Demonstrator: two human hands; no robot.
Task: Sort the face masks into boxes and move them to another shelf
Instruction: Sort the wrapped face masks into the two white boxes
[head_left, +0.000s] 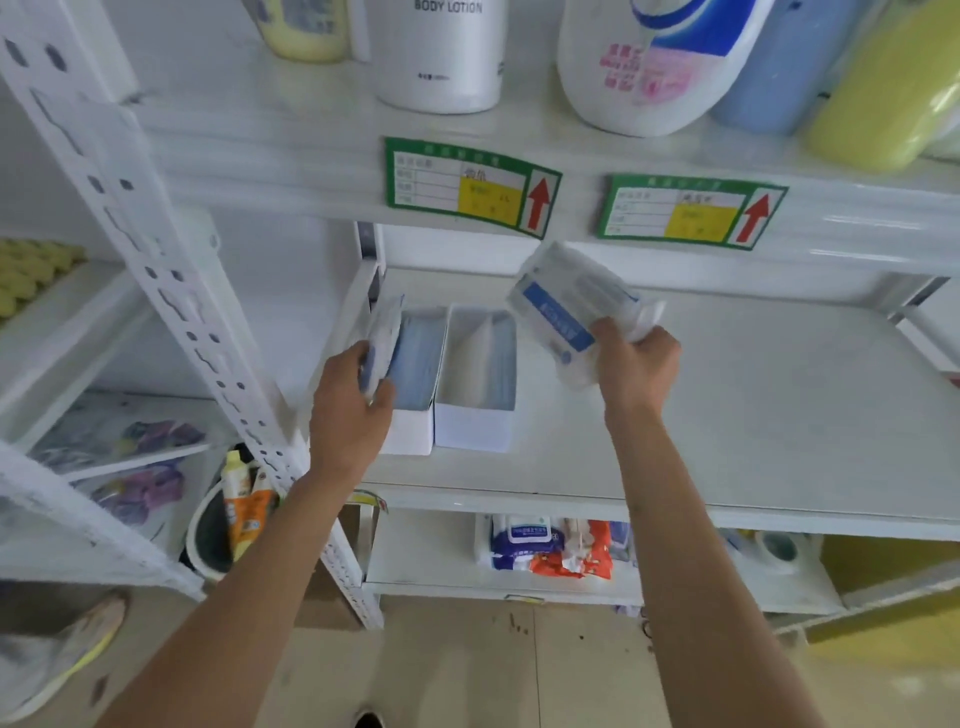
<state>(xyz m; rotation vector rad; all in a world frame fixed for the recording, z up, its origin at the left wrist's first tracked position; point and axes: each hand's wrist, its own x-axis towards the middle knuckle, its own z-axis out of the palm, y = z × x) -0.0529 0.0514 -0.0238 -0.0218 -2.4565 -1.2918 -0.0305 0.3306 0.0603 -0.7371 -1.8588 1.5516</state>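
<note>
I see two open boxes side by side at the left end of the middle shelf (727, 415) — the left box (415, 415) touching the right box (475, 421). Masks stand inside both. My left hand (353, 410) holds a mask packet (382, 338) upright over the left box. My right hand (636, 369) holds a second packet (566, 306) tilted, above the shelf and just right of the right box. On the shelf above stand bottles (441, 57); two labels (470, 187) hang on its front edge. Wipe packs (524, 543) lie on the shelf below.
</note>
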